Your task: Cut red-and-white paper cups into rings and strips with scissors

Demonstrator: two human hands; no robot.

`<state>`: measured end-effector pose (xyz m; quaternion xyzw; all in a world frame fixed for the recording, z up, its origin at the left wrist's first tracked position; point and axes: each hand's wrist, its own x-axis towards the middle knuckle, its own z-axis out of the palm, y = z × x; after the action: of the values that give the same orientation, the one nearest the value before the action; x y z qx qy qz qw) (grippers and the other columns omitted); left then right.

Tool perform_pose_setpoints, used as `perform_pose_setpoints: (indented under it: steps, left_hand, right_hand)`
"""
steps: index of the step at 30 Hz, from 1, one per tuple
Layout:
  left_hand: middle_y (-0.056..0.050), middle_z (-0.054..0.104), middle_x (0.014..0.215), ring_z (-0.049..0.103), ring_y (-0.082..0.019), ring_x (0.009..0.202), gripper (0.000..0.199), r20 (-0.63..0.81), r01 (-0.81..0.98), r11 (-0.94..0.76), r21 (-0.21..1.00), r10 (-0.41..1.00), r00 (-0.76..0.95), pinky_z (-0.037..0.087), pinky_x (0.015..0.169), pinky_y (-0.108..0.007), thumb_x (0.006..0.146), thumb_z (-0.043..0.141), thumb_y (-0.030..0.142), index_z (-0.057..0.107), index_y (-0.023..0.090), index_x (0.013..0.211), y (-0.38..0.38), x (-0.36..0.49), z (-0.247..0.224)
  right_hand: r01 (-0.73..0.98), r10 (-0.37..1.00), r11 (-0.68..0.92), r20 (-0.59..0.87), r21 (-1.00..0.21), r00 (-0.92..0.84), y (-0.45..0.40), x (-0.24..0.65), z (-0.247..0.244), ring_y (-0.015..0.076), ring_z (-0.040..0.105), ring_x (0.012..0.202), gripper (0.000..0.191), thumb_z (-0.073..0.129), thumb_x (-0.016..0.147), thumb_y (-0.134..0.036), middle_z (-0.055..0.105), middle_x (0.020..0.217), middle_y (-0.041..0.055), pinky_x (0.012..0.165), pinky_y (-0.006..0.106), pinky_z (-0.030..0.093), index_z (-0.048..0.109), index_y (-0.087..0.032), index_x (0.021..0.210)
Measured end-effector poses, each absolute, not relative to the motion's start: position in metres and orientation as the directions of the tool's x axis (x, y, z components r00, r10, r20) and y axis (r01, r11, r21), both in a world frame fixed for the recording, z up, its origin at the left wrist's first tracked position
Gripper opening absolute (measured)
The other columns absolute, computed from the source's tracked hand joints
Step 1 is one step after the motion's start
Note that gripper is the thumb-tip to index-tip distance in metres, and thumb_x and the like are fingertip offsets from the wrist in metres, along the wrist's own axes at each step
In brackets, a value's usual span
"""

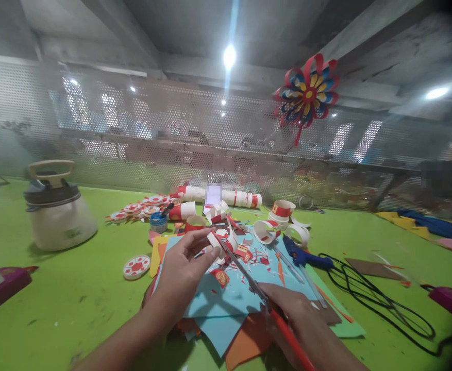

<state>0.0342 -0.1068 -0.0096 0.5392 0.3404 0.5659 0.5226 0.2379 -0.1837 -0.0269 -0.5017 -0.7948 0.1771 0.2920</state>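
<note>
Between the thumb and fingers of my left hand (189, 260) is a small red-and-white paper cup piece (215, 241), partly hidden by the fingers. My right hand (291, 309) is closed around a pair of red-handled scissors (258, 291). Their metal blades point up and left and reach the cup piece. Below both hands lie light-blue paper sheets (210, 299), strewn with red and white scraps (249, 252). Cut paper cup rings (265, 232) lie just past the sheets.
A blue glue gun (306, 256) with a looping black cord (384, 309) lies at right. Stacked paper cups (233, 197) lie along the back. A jar of blue paint (158, 221), a lidded pot (61, 216) and patterned discs (136, 267) stand left. A paper flower (308, 94) hangs above.
</note>
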Motion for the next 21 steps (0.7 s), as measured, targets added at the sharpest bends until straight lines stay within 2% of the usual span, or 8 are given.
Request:
perform_pose_setpoints:
  steps: [4,9,13,18,21]
  left_hand:
    - [-0.01,0.073,0.1,0.067,-0.023,0.089,0.033,0.252,-0.194,-0.225,0.955,0.959,0.129,0.051,0.077,-0.031,0.071,0.076,0.025,0.069,0.018,0.102,-0.108,0.034,-0.007]
    - [-0.011,0.074,0.098,0.067,-0.024,0.089,0.031,0.251,-0.249,-0.217,0.944,0.961,0.115,0.052,0.077,-0.032,0.068,0.078,0.023,0.071,0.018,0.097,-0.11,0.035,-0.004]
    - [-0.011,0.074,0.099,0.067,-0.025,0.091,0.031,0.253,-0.268,-0.219,0.938,0.962,0.1,0.052,0.078,-0.032,0.066,0.078,0.021,0.072,0.018,0.097,-0.113,0.037,-0.003]
    - [-0.011,0.073,0.101,0.066,-0.024,0.093,0.035,0.241,-0.243,-0.209,0.947,0.964,0.109,0.052,0.079,-0.031,0.068,0.078,0.023,0.069,0.017,0.101,-0.11,0.036,-0.008]
    - [-0.011,0.071,0.106,0.065,-0.025,0.099,0.039,0.205,-0.298,-0.154,0.942,0.967,0.151,0.05,0.086,-0.033,0.07,0.078,0.027,0.066,0.017,0.105,-0.106,0.034,-0.011]
  right_hand:
    - [0.68,0.899,0.439,0.282,-0.587,-0.336,-0.184,0.238,-0.025,0.0202,0.066,0.087,0.029,0.044,0.087,-0.016,0.072,0.098,0.006,0.076,0.027,0.048,0.065,-0.019,0.107]
    - [0.663,0.902,0.432,0.29,-0.612,-0.321,-0.185,0.238,-0.026,0.0205,0.066,0.082,0.031,0.046,0.084,-0.016,0.073,0.095,0.0045,0.072,0.026,0.048,0.066,-0.02,0.107]
    - [0.691,0.908,0.416,0.307,-0.591,-0.284,-0.185,0.237,-0.031,0.0197,0.066,0.076,0.027,0.045,0.084,-0.018,0.072,0.087,0.0026,0.068,0.026,0.049,0.067,-0.022,0.101]
    - [0.714,0.896,0.437,0.338,-0.547,-0.289,-0.184,0.239,-0.04,0.0212,0.067,0.079,0.024,0.043,0.087,-0.022,0.073,0.089,0.0036,0.068,0.026,0.048,0.065,-0.022,0.097]
    - [0.738,0.903,0.419,0.328,-0.529,-0.277,-0.183,0.24,-0.039,0.0208,0.066,0.076,0.024,0.043,0.086,-0.02,0.072,0.086,0.0035,0.066,0.026,0.047,0.065,-0.022,0.095]
